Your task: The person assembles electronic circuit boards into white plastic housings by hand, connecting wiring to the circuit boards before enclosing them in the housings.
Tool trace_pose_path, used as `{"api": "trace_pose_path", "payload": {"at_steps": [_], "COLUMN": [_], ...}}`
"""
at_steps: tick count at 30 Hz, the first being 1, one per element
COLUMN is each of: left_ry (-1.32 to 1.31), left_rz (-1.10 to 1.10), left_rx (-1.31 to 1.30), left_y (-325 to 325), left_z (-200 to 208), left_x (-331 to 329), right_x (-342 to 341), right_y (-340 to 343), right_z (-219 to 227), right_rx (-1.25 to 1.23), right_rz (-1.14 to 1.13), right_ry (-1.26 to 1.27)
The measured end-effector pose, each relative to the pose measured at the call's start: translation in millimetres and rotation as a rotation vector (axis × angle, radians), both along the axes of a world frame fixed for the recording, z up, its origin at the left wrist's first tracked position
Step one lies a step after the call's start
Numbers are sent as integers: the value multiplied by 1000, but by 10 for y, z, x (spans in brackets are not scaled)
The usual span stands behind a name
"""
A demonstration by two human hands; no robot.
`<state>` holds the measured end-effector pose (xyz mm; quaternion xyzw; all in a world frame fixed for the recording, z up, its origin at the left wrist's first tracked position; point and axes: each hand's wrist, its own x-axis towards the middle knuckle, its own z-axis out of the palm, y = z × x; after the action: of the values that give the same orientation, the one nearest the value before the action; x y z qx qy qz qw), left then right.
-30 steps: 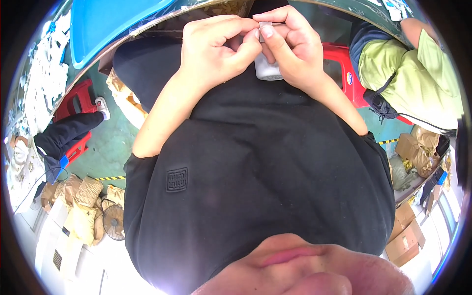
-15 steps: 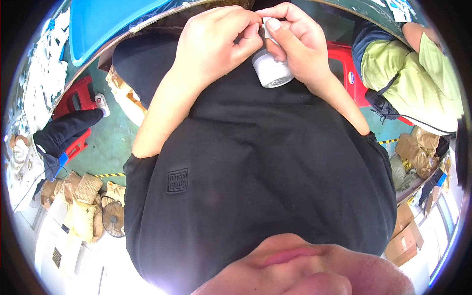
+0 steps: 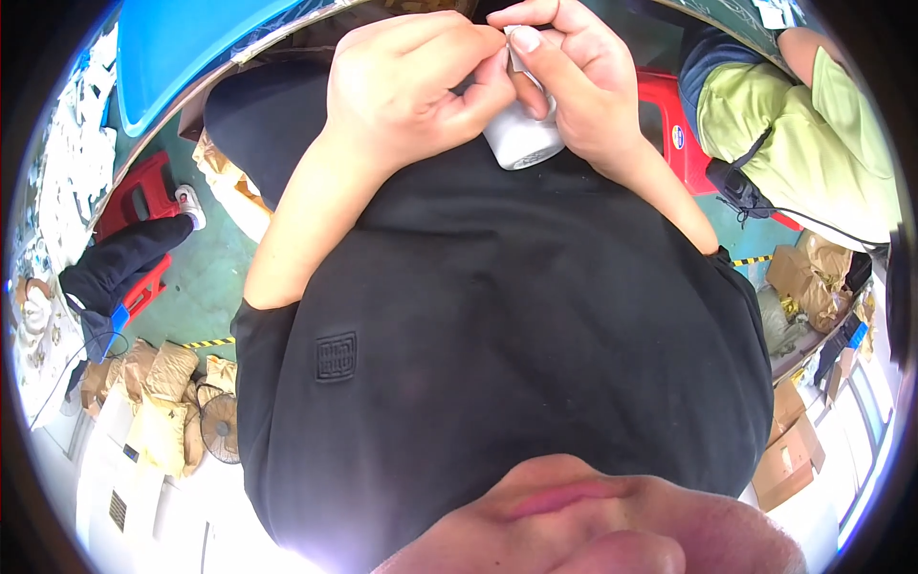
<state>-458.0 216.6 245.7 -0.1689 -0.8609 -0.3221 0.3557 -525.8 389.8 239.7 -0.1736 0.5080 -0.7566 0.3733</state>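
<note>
My two hands meet in front of my black shirt, at the top of the view. My right hand (image 3: 595,91) is closed, its thumb pressing on a small white flat piece (image 3: 517,59). Below its fingers a white cylindrical thing (image 3: 522,142) hangs tilted; its upper part is hidden by the fingers, and I cannot tell its exact kind. My left hand (image 3: 411,91) is closed in a pinch, its fingertips right beside the white piece. What lies between those fingertips is too small to make out.
A blue tray (image 3: 196,48) stands on the table at the upper left. At the right, a person in a light green top (image 3: 794,134) sits by a red stool (image 3: 674,129). Another person's dark-trousered leg (image 3: 120,258) shows at the left. Paper-wrapped parcels (image 3: 163,411) and a fan (image 3: 220,426) stand behind.
The white cylindrical thing has tilted a little and shifted slightly left and up. Both hands keep their closed grip, my left fingertips still against the white piece. The whole view has shifted slightly.
</note>
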Motion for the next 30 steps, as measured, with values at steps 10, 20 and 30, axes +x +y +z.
{"api": "trace_pose_path", "payload": {"at_steps": [10, 20, 30], "left_ry": [-293, 8, 158], "left_rz": [-31, -94, -167], "left_rx": [120, 78, -179], "left_y": [-21, -15, -125], "left_z": [348, 264, 320], "left_x": [5, 2, 76], "right_x": [-255, -530, -181], "right_y": [-168, -313, 110], "right_z": [-326, -430, 335], "right_rx": [-608, -727, -235], "right_rz": [40, -41, 310], "right_ry": [672, 1148, 277]}}
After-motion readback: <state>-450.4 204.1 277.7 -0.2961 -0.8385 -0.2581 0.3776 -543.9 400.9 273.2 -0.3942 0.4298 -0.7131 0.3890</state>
